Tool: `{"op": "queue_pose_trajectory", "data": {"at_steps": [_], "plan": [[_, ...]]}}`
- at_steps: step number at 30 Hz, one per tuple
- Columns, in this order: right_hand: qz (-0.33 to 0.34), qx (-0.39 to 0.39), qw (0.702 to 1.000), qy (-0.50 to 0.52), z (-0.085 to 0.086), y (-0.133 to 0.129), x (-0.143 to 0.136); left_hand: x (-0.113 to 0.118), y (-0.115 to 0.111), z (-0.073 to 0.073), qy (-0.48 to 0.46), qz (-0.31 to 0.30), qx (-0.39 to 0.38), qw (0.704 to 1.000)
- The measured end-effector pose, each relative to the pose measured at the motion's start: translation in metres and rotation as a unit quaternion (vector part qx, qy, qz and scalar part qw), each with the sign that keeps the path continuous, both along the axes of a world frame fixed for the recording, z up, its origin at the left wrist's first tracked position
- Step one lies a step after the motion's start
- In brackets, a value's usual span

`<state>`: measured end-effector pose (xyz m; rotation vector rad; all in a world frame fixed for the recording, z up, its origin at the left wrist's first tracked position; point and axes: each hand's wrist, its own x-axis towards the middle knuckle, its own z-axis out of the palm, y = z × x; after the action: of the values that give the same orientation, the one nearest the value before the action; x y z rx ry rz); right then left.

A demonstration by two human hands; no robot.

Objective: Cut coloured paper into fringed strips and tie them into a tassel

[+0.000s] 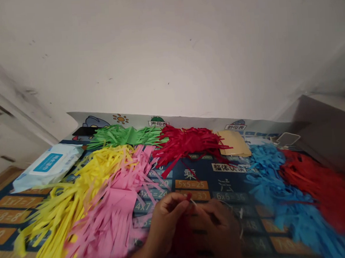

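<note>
Near the bottom centre, my left hand (166,219) pinches the tip of a dark red paper piece (189,197). Close to its right, my right hand (217,219) is closed on a thin white string (193,202), which touches the red tip. A loop of the string curves out to the right of my right hand. More dark red paper (183,233) hangs in shadow between the hands, blurred. Fringed bundles lie around: pink (118,202) and yellow (90,180) to the left, crimson (193,141) beyond the hands, blue (287,196) to the right.
A printed mat (163,176) covers the table. Green fringe (126,135), a wipes pack (49,165) and a black flat object (85,131) lie at the left. A tan paper packet (234,142) is behind, red fringe (322,186) at the right. A wall (168,59) rises behind.
</note>
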<state>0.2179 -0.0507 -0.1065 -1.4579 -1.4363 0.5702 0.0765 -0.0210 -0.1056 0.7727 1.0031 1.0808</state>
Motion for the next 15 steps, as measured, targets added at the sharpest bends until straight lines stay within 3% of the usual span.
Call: {"op": "queue_pose_trajectory", "data": {"at_steps": [6,9,11,15], "plan": [[0.069,-0.068,0.993,0.068,-0.009,-0.001,0.006,0.0,-0.006,0.003,0.209,-0.056,0.145,0.965],[0.095,-0.065,0.992,0.054,-0.008,-0.002,0.01,0.002,-0.013,0.004,0.287,-0.038,0.182,0.94],[0.083,-0.04,0.995,0.035,-0.004,-0.002,0.013,0.004,-0.018,0.004,0.315,-0.033,0.211,0.925],[0.065,-0.051,0.995,0.059,0.019,0.003,0.034,0.008,-0.027,0.006,0.34,-0.082,0.23,0.908]]}}
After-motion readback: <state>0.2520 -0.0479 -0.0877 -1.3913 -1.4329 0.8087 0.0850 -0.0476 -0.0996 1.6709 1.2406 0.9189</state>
